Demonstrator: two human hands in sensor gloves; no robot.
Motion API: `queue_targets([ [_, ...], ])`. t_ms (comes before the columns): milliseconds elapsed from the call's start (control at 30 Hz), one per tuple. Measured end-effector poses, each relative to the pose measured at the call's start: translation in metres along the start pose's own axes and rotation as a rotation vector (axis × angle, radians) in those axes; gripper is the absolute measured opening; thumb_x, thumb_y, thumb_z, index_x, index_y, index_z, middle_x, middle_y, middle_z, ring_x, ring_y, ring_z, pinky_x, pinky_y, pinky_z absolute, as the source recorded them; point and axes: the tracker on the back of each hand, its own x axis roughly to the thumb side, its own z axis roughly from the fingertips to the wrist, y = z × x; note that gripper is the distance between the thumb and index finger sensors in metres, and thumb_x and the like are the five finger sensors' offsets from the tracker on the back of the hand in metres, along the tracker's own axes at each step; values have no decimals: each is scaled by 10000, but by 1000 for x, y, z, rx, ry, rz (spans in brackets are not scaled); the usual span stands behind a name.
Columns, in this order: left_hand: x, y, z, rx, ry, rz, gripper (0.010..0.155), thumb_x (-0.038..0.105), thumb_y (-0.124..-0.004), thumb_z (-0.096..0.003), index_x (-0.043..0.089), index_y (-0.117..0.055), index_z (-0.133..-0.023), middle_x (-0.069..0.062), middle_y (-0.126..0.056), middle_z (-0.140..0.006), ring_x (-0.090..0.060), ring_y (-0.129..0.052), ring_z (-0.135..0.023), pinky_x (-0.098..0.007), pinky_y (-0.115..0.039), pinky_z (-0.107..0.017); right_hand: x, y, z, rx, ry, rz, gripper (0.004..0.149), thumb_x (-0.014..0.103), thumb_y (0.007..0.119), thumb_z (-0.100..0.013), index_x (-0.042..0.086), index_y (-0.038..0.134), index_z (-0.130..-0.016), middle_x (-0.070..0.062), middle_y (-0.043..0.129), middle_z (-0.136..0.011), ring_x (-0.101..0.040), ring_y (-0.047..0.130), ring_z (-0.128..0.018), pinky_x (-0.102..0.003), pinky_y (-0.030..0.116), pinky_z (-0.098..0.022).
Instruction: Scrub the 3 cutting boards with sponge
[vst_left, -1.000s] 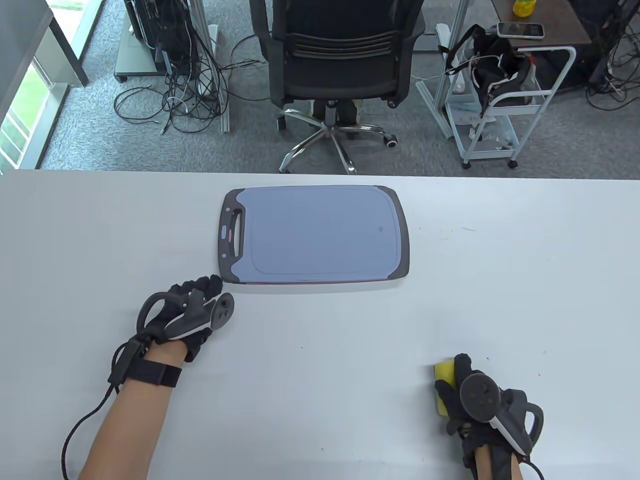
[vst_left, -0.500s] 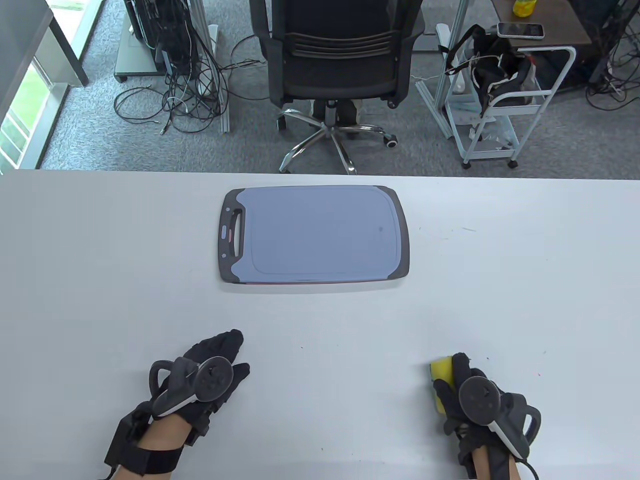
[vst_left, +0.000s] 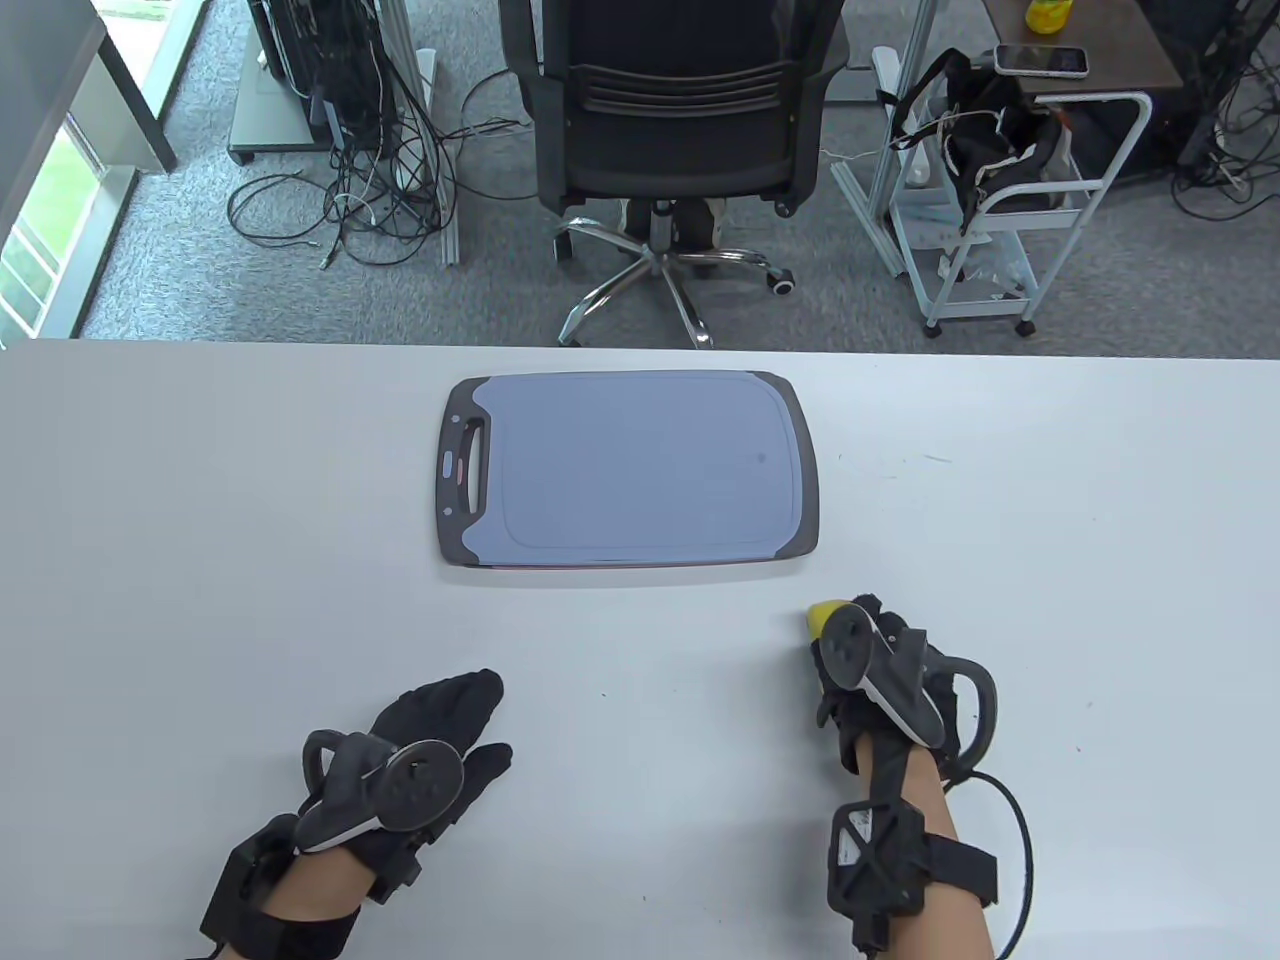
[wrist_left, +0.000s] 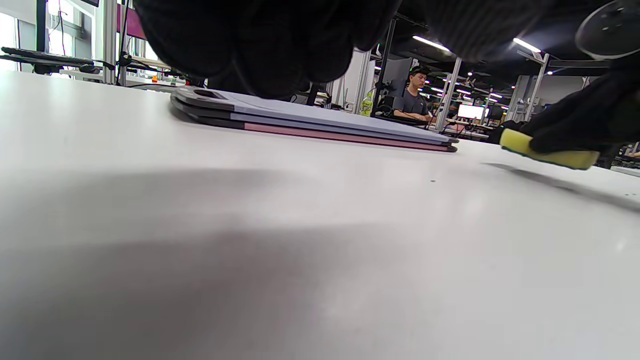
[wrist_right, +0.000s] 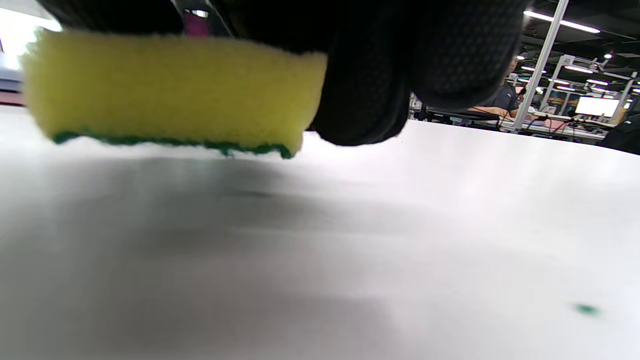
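Note:
A stack of cutting boards (vst_left: 640, 470) lies at the middle of the white table, a blue-grey one on top with its dark handle end to the left. The left wrist view shows the stack (wrist_left: 310, 122) edge-on, with a pink board at the bottom. My right hand (vst_left: 850, 655) grips a yellow sponge (vst_left: 825, 615) with a green underside (wrist_right: 170, 90), held just above the table near the stack's front right corner. My left hand (vst_left: 450, 725) lies flat on the table with straight fingers, in front of the stack's left part, holding nothing.
Beyond the table's far edge stand an office chair (vst_left: 680, 130), a white cart (vst_left: 1000, 200) and loose cables on the floor. A small green speck (wrist_right: 586, 309) lies on the table to the right of the sponge. A person sits far off in the left wrist view.
My left hand drew back from the stack's front left corner and now lies flat near the front edge. My right hand lifted the sponge and carried it forward and left toward the stack.

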Motion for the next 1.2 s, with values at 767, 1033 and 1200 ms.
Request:
queue_targets([
  [767, 9, -10, -7, -32, -59, -30, 772, 590, -724, -520, 212, -509, -1156, -83, -718, -1150, -337, -828, -1013, -566, -729, -717, 24, -17, 18, -115, -180, -173, 665, 557, 714, -491, 146, 715, -1013, -94, 818, -841, -254, 908, -632, -479, 777, -498],
  [1033, 12, -5, -2, 4, -74, -28, 771, 589, -723, -521, 211, -505, -1156, -82, -712, -1152, -335, -823, -1017, -567, -727, -718, 74, -10, 95, -213, -524, -229, 678, 560, 717, -491, 154, 682, -1033, -96, 791, -874, -260, 891, -672, -486, 768, -515],
  [1200, 10, -1, 4, 30, -72, -67, 773, 591, -723, -520, 209, -506, -1155, -83, -714, -1151, -333, -825, -1016, -566, -729, -718, 90, -6, 119, -181, -658, -231, 695, 560, 716, -490, 152, 647, -1049, -107, 754, -913, -277, 866, -720, -497, 753, -535],
])
